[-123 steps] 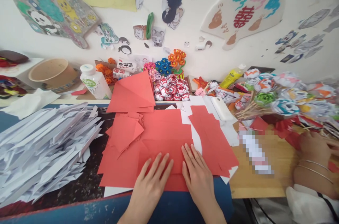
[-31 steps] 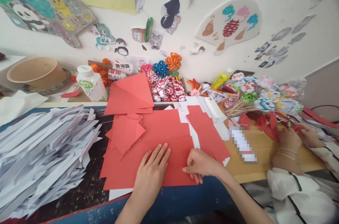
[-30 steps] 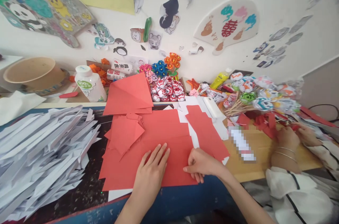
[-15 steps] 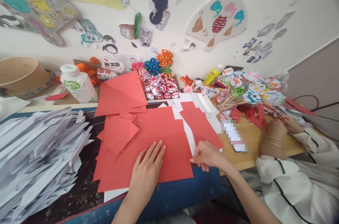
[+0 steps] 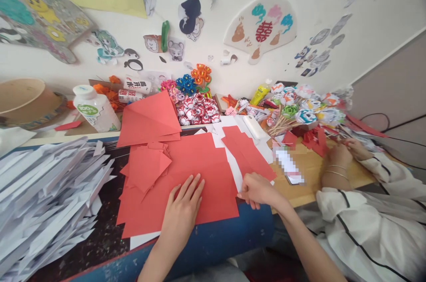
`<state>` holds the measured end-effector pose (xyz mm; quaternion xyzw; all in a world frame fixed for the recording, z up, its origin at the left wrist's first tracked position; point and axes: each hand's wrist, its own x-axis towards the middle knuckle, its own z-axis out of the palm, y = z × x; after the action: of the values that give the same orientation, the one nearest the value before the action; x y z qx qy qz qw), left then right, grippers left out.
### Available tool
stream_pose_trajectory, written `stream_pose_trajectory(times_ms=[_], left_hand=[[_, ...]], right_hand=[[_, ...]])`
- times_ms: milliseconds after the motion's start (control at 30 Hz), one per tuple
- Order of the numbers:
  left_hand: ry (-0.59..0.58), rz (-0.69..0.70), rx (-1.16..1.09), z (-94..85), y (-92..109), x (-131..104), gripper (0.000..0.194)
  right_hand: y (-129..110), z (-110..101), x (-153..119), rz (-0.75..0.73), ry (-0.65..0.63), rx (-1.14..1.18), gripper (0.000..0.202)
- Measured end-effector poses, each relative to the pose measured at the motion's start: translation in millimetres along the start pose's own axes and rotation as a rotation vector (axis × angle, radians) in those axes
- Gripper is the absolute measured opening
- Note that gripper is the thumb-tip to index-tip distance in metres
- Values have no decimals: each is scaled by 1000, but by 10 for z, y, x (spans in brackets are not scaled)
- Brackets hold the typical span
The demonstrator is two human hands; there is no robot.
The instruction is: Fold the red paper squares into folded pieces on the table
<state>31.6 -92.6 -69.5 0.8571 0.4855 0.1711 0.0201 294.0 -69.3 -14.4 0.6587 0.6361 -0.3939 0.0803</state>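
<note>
A large sheet of red paper (image 5: 213, 162) lies in a loose stack before me, with white paper showing under its lower left edge. My left hand (image 5: 184, 204) rests flat on it, fingers spread. At the sheet's right edge, my right hand (image 5: 255, 189) is closed, its thumb and forefinger pinching the paper near the lower right corner; the other fingers curl underneath. Smaller red squares (image 5: 149, 168) are heaped on the left part of the sheet. Above them sit larger red sheets (image 5: 146, 117). Narrower red pieces (image 5: 248, 151) lie beyond my right hand on white paper.
Folded white paper strips (image 5: 49, 202) are piled at left. A white bottle (image 5: 96, 109) and paper flowers (image 5: 199, 109) line the wall. At right lie a phone (image 5: 289, 165), more paper flowers (image 5: 306, 104) and another person's hands (image 5: 342, 155). The blue table edge (image 5: 229, 233) is nearest me.
The view has shifted slightly, so the scene sits a little further left. Both hands keep nearly the same places on the red paper.
</note>
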Motion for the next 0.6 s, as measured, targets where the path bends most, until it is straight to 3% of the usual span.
stream_pose_trajectory(times_ms=[167,333,400,500,600], left_hand=[[-19,100,55,-58,1,-28,42],[15,271,223,5,66,-93,31],[45,378,272,-5,94,-93,28],[63,424,251,-180,134,1,28],[24,261,108,-545,153,212,23]], right_hand=[[-1,182,-228,7,243,53,39],[80,362,-442,-199,267,336,28],[83,386,-485,-285,356,351,25],[-35,327,-511,-422,652,211,24],[-305,136,-507,-625,836,-34,33]])
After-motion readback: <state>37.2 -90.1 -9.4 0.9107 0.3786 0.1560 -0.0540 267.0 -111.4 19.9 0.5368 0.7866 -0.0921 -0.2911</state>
